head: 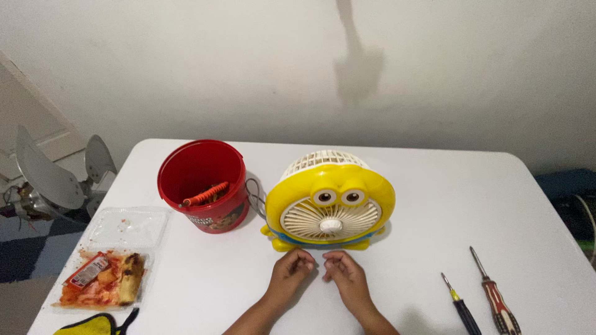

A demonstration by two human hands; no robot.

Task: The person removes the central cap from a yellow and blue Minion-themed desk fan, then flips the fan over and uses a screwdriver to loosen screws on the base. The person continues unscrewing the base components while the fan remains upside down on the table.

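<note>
A small yellow desk fan (330,206) with cartoon eyes and a cream grille stands upright near the middle of the white table (434,186). My left hand (290,271) and my right hand (343,271) rest on the table just in front of the fan's base, side by side, fingers curled in. Neither hand holds anything that I can see. Both hands sit a little short of the fan's yellow feet.
A red bucket (202,185) with an orange-handled tool inside stands left of the fan. A clear plastic food box (112,260) with leftover food lies at the left edge. Two screwdrivers (493,294) lie at the right front. A yellow-and-black item (93,324) sits at the bottom left.
</note>
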